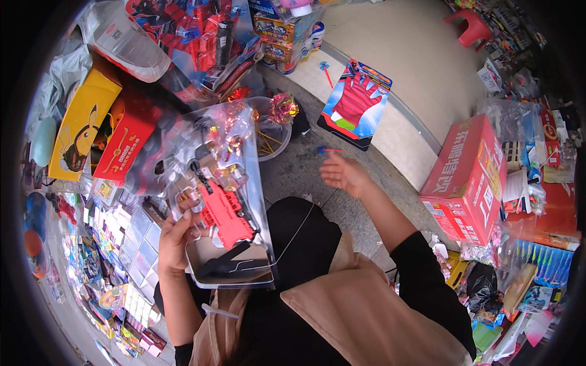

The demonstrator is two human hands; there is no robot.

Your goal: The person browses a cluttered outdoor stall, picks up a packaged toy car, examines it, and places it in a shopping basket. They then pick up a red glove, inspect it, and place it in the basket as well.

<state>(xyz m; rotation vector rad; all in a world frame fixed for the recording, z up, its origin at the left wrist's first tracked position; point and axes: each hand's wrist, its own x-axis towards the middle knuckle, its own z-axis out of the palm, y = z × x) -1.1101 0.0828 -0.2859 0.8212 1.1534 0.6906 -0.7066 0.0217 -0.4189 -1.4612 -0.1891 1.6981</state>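
Note:
My left hand grips the left edge of a clear plastic blister pack. Inside lies a red plastic toy launcher with black parts. My right hand is raised over the grey floor, its fingers partly spread and slightly blurred, holding nothing that I can see. Just beyond its fingertips is a small blue and red toy piece; whether they touch, I cannot tell. A carded red toy glove lies across the pale step, and a second small toy piece with a blue top and red stick lies beside it.
A red cardboard carton stands at the right. A clear tub with thin sticks and shiny tinsel flowers is beyond the pack. At the left are a yellow box, a red box and many packaged toys. A red stool stands far off.

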